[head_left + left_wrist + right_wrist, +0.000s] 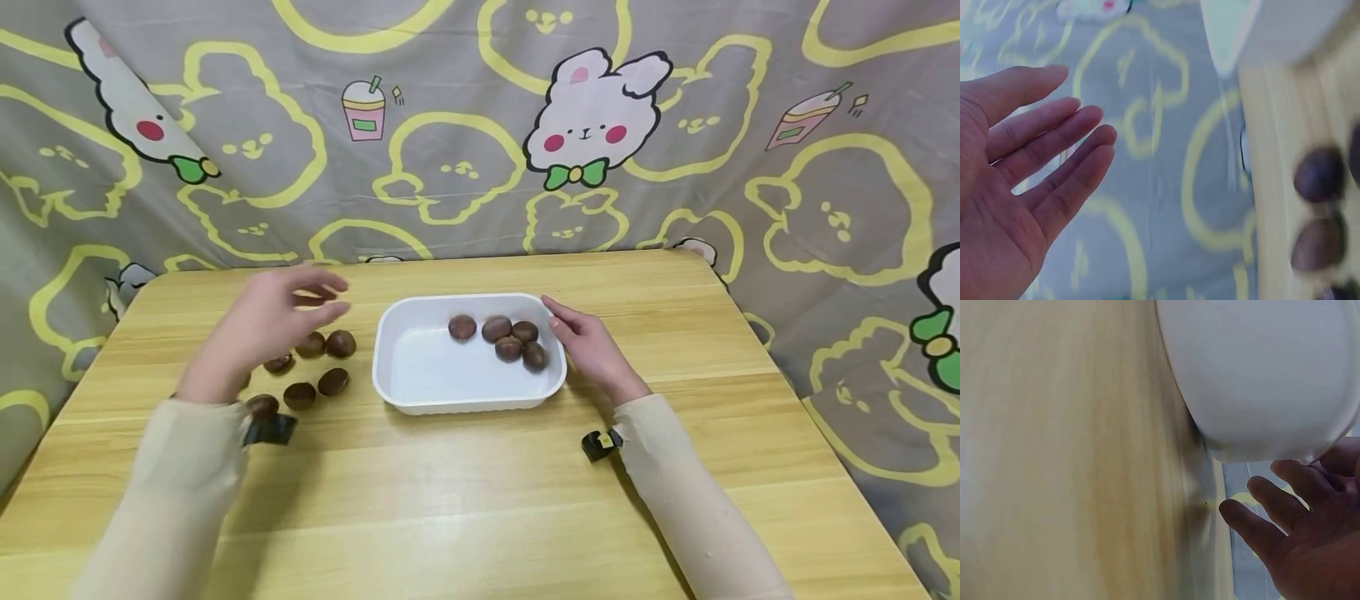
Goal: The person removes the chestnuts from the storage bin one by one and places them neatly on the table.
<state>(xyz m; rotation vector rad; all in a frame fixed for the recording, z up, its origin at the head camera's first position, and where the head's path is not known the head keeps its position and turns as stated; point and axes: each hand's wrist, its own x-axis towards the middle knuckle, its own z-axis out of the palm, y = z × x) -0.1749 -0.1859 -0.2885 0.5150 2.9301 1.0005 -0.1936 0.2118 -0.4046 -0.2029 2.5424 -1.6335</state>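
Your surface: table [450, 517], light wood grain, rounded far corners. Directly on it, before you: white tray [465, 406], open side up; to your left of it, loose brown chestnuts [333, 382], some partly hidden.

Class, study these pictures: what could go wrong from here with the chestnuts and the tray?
The loose chestnuts on the table look rounded, so a brush from the left hand, which is close to them, might set one rolling. The right hand touches the white tray only at its right end, so a bump at the other end could swivel it. The five chestnuts inside sit mostly toward that right end, so tipping it down might spill them.
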